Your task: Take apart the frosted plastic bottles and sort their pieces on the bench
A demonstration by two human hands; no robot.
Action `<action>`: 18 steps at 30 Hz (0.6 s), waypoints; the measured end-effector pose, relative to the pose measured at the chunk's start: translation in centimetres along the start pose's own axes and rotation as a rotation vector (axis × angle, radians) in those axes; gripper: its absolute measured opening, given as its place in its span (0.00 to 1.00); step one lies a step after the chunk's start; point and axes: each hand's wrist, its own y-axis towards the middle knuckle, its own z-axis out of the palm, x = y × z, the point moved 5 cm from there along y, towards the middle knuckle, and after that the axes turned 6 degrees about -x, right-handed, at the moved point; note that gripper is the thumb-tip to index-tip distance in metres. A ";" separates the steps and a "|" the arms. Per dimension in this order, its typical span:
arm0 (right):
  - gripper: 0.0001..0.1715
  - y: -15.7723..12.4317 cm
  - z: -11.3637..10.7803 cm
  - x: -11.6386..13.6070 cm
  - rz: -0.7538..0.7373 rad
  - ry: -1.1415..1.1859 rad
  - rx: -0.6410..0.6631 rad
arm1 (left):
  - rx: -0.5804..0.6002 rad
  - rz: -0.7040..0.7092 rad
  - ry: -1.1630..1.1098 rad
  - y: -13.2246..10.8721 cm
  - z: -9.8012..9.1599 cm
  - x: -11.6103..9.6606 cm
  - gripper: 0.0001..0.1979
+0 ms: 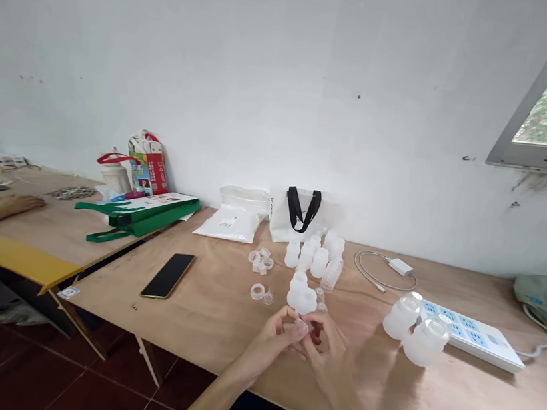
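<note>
Close together at the table's front edge, my left hand (281, 336) and my right hand (329, 347) are closed on one small clear piece (305, 325). The fingers cover most of it, and its exact kind does not show. Just beyond my fingertips stand two frosted white bottles (298, 290) with open necks. To their left lie a clear ring (257, 291) and a small clear teat-like part (268, 296). More loose clear rings (261, 260) are heaped farther back. Several other frosted bottles (319, 261) stand in a group, beside a clear container (331, 274).
Two capped frosted bottles (427, 339) stand right, against a white power strip (475, 336). A cable with a white adapter (400, 267) lies behind. A phone (168, 276), white packet (231, 216), paper bag (279, 216) and green bag (151, 216) are around. Another person's hand (21, 204) rests far left.
</note>
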 end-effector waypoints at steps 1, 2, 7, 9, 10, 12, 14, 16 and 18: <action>0.06 0.0 -0.1 0.0 -0.006 -0.001 -0.012 | 0.000 -0.004 -0.010 0.1 0.0 0.2 0.19; 0.06 0.1 -0.2 0.0 -0.012 -0.004 -0.019 | 0.000 -0.005 -0.018 0.1 0.0 0.5 0.20; 0.10 -0.2 -0.7 -0.1 -0.067 -0.037 -0.093 | 0.006 0.008 -0.033 0.1 0.4 1.0 0.20; 0.11 -0.4 -0.8 -0.1 -0.085 -0.063 -0.117 | -0.013 0.026 -0.026 -0.1 0.7 0.7 0.20; 0.11 -0.5 -0.8 0.0 -0.090 -0.075 -0.124 | -0.031 0.037 -0.019 -0.2 0.9 0.4 0.21; 0.12 -0.6 -0.7 0.0 -0.086 -0.092 -0.133 | -0.069 0.052 -0.003 -0.4 1.1 0.0 0.22; 0.14 -0.7 -0.6 0.1 -0.064 -0.100 -0.128 | -0.099 0.056 0.011 -0.6 1.3 -0.2 0.23; 0.16 -0.6 -0.5 0.1 -0.036 -0.108 -0.112 | -0.111 0.047 0.021 -0.6 1.4 -0.1 0.23; 0.16 -0.6 -0.4 0.0 -0.005 -0.108 -0.088 | -0.114 0.044 0.022 -0.6 1.4 0.3 0.23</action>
